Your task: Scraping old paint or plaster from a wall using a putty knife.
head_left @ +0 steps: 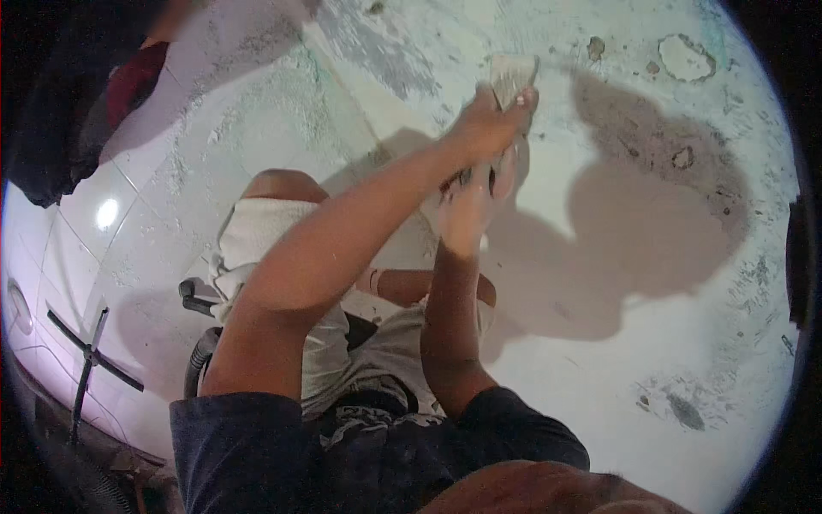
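A broad, pale-coated scraper (515,72) lies with its blade against the patchy white wall. My left hand (495,124) is closed around it just behind the blade, thumb stretched along it. Directly below, my right hand (467,210) looks closed around the handle end. It is coated in whitish dust and a little blurred; dark bits show between its fingers, and most of the handle is hidden by the hands. The wall (548,343) has grey scraped patches and small chipped spots near the blade.
Dusty tiles (128,231) cover the floor at left, with crumbs along the wall's foot. Another person's dark clothing (68,103) is at upper left. A black cross-shaped stand (90,353) and a black bent handle (197,296) are near my left side.
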### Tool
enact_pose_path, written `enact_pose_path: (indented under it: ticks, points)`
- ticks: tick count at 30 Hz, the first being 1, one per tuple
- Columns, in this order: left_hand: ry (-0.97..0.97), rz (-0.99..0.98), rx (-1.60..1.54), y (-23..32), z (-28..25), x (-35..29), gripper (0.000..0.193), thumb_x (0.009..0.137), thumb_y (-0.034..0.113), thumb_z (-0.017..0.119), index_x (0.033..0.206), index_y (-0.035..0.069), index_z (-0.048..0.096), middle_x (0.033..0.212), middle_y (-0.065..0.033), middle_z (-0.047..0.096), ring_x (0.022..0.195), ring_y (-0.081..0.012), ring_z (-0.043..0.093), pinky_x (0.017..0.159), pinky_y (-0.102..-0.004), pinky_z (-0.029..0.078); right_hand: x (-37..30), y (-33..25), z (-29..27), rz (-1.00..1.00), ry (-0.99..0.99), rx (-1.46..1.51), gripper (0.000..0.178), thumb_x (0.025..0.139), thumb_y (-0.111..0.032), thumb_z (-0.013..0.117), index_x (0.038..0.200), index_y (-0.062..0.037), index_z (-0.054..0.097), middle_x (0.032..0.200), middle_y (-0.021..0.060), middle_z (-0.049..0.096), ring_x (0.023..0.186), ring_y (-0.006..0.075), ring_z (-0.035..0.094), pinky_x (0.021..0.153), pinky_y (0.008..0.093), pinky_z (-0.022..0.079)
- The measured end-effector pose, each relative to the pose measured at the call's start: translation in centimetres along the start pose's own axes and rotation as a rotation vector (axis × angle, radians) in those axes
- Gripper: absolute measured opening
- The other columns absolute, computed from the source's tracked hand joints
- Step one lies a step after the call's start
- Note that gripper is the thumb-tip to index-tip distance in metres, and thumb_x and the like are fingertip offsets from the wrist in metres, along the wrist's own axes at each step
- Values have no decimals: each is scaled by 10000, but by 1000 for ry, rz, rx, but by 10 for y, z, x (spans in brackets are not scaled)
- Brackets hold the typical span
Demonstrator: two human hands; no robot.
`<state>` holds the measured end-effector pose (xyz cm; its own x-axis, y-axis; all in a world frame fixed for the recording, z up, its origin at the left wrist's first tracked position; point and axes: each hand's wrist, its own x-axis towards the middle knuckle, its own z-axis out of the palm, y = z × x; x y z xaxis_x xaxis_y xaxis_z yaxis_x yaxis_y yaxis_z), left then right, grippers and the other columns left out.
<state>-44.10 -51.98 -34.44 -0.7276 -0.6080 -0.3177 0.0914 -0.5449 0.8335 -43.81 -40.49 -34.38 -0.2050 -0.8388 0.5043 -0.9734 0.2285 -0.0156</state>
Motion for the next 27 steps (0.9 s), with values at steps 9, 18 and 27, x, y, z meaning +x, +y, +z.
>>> enact_pose_path:
  ticks: [9,18,27]
  points:
    - [105,82,-25,17,-24,3,884,790,630,538,1141,-165,376,1084,-333,554,992,-328,595,825,-382,489,40,-34,5,973,-18,1061,318,935,-111,449,1233,0,454,1321,185,409,1141,307,436,953,368,366]
    - [104,181,-49,15,-23,21,841,802,578,567,1175,-148,364,903,-215,613,828,-276,642,730,-362,519,29,-19,15,729,-57,790,451,856,-63,519,1296,9,449,1314,211,428,1208,331,424,1017,401,335]
    - [13,53,-97,40,-25,7,874,836,603,510,1214,-172,366,1106,-313,554,1068,-350,567,920,-409,438,40,-33,-7,914,119,1234,368,906,-108,489,1261,-19,454,1168,91,518,971,171,531,756,297,461]
